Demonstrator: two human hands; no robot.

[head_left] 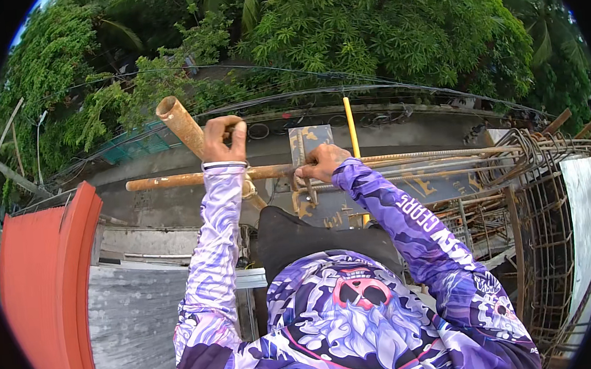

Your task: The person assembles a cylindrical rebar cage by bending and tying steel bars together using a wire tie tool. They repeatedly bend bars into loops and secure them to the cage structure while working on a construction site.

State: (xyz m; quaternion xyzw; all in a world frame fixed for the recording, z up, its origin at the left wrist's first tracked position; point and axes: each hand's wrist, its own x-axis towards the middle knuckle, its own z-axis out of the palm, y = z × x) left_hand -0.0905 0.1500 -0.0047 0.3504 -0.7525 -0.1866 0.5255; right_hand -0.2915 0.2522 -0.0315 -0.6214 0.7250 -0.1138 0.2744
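My left hand [225, 140] is raised beside a rusty steel pipe [183, 126] that leans up and away to the left. Its fingers are curled with the thumb close to them, and whether anything is inside cannot be seen. Over a horizontal rusty pipe [163, 183], my right hand [326, 162] is closed on a bent rusty steel rod [310, 192] hooked around that pipe. Partly hidden by my left wrist, the leaning pipe crosses the horizontal one. Ribbed reinforcing bars [432, 154] run from near my right hand to the right.
A stained dark metal plate [316, 136] and a yellow pole [352, 128] stand just beyond my right hand. Rebar cages [546, 234] rise at the right. Far below lies a street [265, 149], crossed by overhead cables. A red roof edge [52, 273] is at the left.
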